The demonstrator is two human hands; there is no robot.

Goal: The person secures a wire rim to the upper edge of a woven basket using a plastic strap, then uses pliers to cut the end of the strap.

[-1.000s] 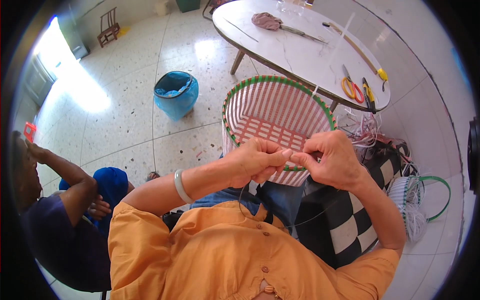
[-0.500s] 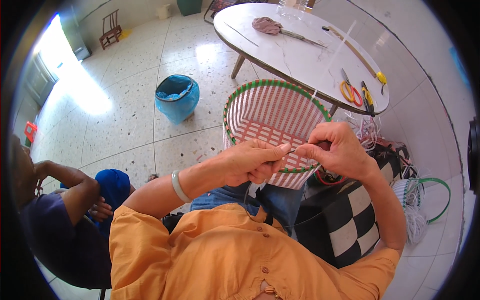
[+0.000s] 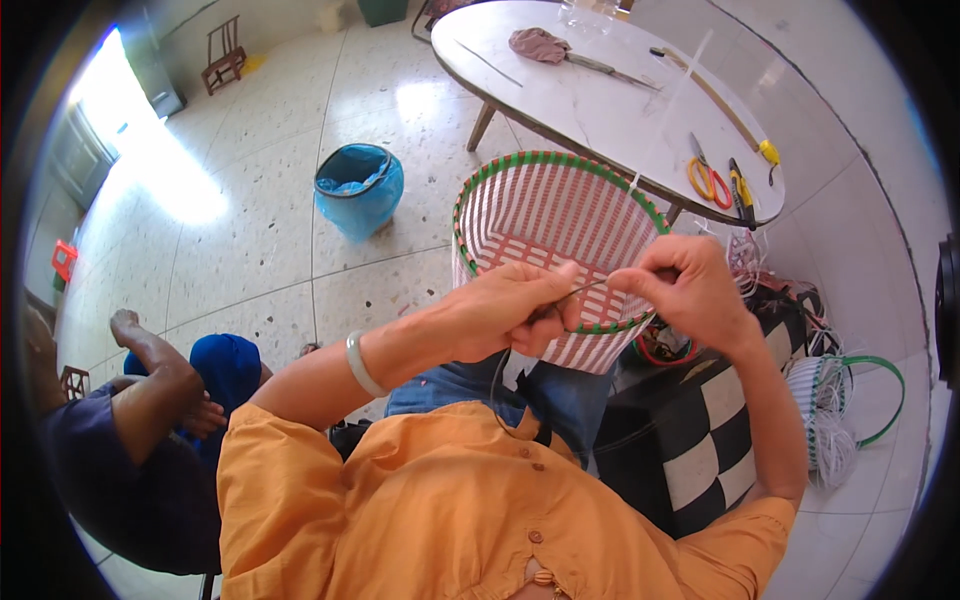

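A thin dark cord (image 3: 495, 388) is pinched in my left hand (image 3: 510, 305), its fingers curled shut. A short stretch of it runs across to my right hand (image 3: 690, 290), where thumb and forefinger close on it. The rest hangs from my left hand in a loop down toward my shirt. Just beyond and below both hands is a woven red-and-white basket (image 3: 600, 205) with a green-and-red bound rim, mouth facing up, close to my knees. I cannot tell whether the cord is fastened to it.
Ahead stands an oval white table (image 3: 590, 110) with scissors (image 3: 710, 184), pliers (image 3: 741, 190), a tape measure (image 3: 767, 152) and a cloth-wrapped blade (image 3: 610, 70). A blue-lined bin (image 3: 360, 200) is left of the basket. Someone sits at left; a checkered seat (image 3: 700, 430) is at right.
My hands have drawn slightly apart, showing more cord between them. The view has shifted a little. The person at left has lowered a hand from the head.
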